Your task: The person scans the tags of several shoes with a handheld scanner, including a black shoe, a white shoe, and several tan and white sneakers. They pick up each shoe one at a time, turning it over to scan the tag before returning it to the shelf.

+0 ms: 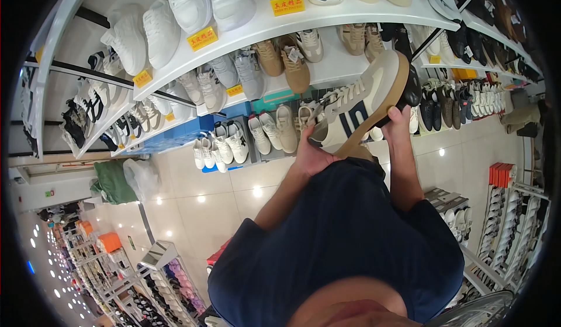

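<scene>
A cream sneaker (357, 109) with dark navy stripes, pale laces and a tan gum sole is held up in front of the shelves, tilted with its toe pointing up and to the right. My left hand (312, 156) grips it at the heel end, near the collar opening. Along the outer edge of the sole, my right hand (397, 123) has its fingers closed on the shoe. Part of each hand's grip is hidden behind the sneaker. A glossy black shoe (412, 87) appears just behind the sole, close to my right hand.
White shelves (327, 17) curve across the top, carrying white sneakers (184, 5) and yellow tags (202, 38). Beige and white shoes (283, 129) stand on boxes below. A green bag (114, 181) lies on the tiled floor (193, 195) at left. More racks (497, 227) stand behind.
</scene>
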Demonstrator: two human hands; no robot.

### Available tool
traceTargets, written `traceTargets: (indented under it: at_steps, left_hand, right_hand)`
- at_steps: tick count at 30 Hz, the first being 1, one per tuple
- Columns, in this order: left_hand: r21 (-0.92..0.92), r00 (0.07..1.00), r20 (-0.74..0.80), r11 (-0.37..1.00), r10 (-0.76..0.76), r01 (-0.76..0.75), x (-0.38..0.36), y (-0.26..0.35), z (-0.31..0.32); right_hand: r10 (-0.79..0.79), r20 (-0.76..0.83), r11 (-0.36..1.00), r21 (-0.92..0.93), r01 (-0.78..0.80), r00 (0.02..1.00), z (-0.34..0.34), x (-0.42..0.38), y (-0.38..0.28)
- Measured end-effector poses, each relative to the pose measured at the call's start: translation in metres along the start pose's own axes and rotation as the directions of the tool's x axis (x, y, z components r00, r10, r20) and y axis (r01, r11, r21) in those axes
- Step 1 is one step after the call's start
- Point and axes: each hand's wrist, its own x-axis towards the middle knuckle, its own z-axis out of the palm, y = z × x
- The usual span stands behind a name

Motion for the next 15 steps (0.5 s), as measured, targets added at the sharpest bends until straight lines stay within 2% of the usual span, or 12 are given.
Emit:
traceTargets:
  at_steps: [1, 3, 4, 5, 6, 7, 8, 9, 11, 12, 14, 15]
  left_hand:
    - [-0.001, 1.0, 0.002, 1.0, -0.001, 0.001, -0.003, 0.001, -0.001]
    - [0.216, 0.985, -0.084, 0.967, 0.154, -0.133, -0.011, 0.009, -0.007]
    - [0.356, 0.974, -0.061, 0.917, 0.216, -0.181, -0.015, 0.02, -0.026]
    - [0.357, 0.975, -0.058, 0.917, 0.214, -0.18, -0.026, 0.026, -0.024]
    - [0.887, 0.917, -0.055, 0.442, 0.396, -0.137, -0.041, 0.032, -0.022]
    - [0.969, 0.85, 0.075, -0.238, 0.521, 0.06, -0.054, 0.039, -0.02]
    - [0.998, 0.851, 0.008, 0.044, 0.526, -0.036, -0.059, 0.052, -0.019]
    - [0.938, 0.858, -0.06, 0.323, 0.51, -0.127, -0.06, 0.065, -0.017]
    - [0.957, 0.773, -0.026, 0.239, 0.633, -0.164, -0.053, 0.103, -0.085]
    - [0.957, 0.776, -0.024, 0.238, 0.631, -0.163, -0.053, 0.112, -0.068]
    - [0.82, 0.797, -0.185, 0.537, 0.575, -0.198, -0.049, 0.123, -0.015]
    - [0.821, 0.8, -0.183, 0.537, 0.572, -0.196, -0.039, 0.13, -0.009]
  right_hand:
    - [-0.001, 0.0, 1.0, -0.002, 0.001, 1.0, 0.002, -0.001, -0.002]
    - [0.038, -0.055, 0.999, 0.031, -0.036, 0.998, 0.006, -0.003, -0.003]
    - [0.043, -0.042, 0.998, 0.05, -0.041, 0.998, 0.0, -0.002, 0.0]
    - [0.04, -0.042, 0.998, 0.049, -0.037, 0.998, 0.005, -0.001, -0.006]
    - [0.108, 0.036, 0.991, 0.073, -0.11, 0.994, 0.008, -0.001, -0.015]
    - [0.174, 0.114, 0.979, 0.091, -0.185, 0.978, 0.014, -0.001, -0.026]
    - [0.26, 0.042, 0.966, -0.016, -0.259, 0.965, 0.019, -0.003, -0.034]
    - [0.257, 0.038, 0.966, -0.015, -0.257, 0.966, 0.013, -0.006, -0.029]
    - [0.428, -0.143, 0.867, -0.216, -0.45, 0.892, -0.004, -0.011, -0.016]
    - [0.543, -0.084, 0.817, -0.175, -0.549, 0.836, -0.002, -0.015, -0.024]
    - [0.59, -0.051, 0.779, -0.225, -0.585, 0.806, -0.011, -0.024, -0.016]
    - [0.64, -0.02, 0.735, -0.276, -0.619, 0.768, -0.015, -0.028, -0.012]
